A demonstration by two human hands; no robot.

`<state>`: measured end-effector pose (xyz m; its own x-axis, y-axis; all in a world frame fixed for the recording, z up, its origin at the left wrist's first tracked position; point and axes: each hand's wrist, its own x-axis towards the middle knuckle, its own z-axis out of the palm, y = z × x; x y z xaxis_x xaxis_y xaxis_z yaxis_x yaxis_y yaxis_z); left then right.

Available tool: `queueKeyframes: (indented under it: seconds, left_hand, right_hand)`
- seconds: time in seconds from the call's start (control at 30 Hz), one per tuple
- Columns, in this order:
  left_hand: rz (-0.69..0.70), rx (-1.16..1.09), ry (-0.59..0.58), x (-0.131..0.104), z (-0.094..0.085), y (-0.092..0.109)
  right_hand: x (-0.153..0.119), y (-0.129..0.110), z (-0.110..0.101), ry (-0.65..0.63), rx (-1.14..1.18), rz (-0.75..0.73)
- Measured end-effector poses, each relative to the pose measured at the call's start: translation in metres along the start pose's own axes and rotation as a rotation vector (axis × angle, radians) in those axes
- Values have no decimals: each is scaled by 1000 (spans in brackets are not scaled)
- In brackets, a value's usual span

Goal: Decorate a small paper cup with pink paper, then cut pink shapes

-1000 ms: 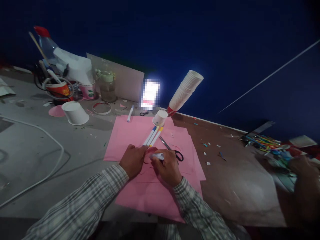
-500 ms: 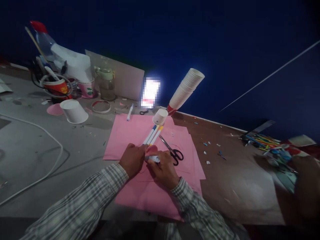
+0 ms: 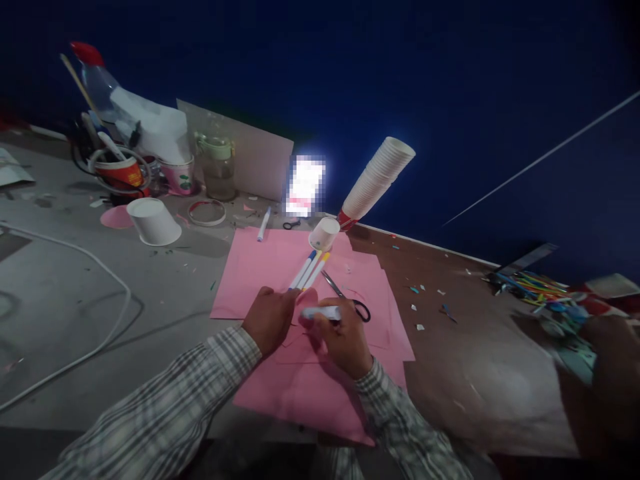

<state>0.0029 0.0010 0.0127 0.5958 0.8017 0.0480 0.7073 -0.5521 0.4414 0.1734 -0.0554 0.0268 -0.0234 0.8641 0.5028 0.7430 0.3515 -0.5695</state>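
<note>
A blurred white marker (image 3: 323, 313) is clamped in the right hand's (image 3: 349, 339) fingers over pink paper (image 3: 320, 393), the left hand's (image 3: 271, 321) fingertips hidden as it grips a small pink piece (image 3: 306, 300) nearby.

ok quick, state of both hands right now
Left hand: at the small pink piece; pinching or only touching, cannot be told.
Right hand: closed on a light-coloured marker.

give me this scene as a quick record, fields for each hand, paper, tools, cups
left hand: on the pink paper, beside the pens
right hand: holds a white marker
pens: lie on the paper, near the left hand
scissors: partly hidden by the right hand
cup stack: leans, behind the paper
</note>
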Motion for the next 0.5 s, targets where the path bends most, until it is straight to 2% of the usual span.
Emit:
queueKeyframes:
  seconds: [0.2, 0.5]
  left_hand:
    - [-5, -30, -31, 0, -2, 1]
    - [-12, -14, -5, -1, 1, 0]
  right_hand:
    - [1, -8, 8, -101, -13, -48]
    - [2, 12, 2, -147, -106, -68]
